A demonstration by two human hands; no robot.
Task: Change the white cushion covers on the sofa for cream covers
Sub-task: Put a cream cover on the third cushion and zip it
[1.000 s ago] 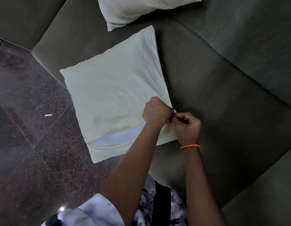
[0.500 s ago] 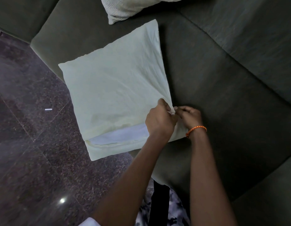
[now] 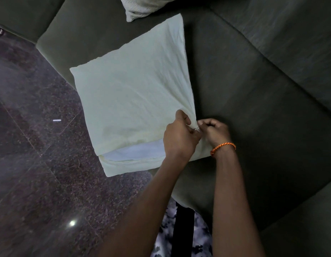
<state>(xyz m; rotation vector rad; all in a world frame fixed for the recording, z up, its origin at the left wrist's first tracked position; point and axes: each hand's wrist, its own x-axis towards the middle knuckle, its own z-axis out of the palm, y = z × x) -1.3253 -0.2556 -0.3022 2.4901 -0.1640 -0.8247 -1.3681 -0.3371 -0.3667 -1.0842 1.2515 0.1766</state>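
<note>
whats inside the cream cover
Through the open edge of the cream cover, a strip of white inner cushion shows. The rest of it is hidden by the cover and the left hand.

L grip [image 3: 180,136] + R grip [image 3: 214,132] curled, pinching, knuckles touching.

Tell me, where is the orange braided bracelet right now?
The orange braided bracelet sits on the right wrist, low and right of centre in the head view, just below the right hand pinching the cream cushion cover.
</note>
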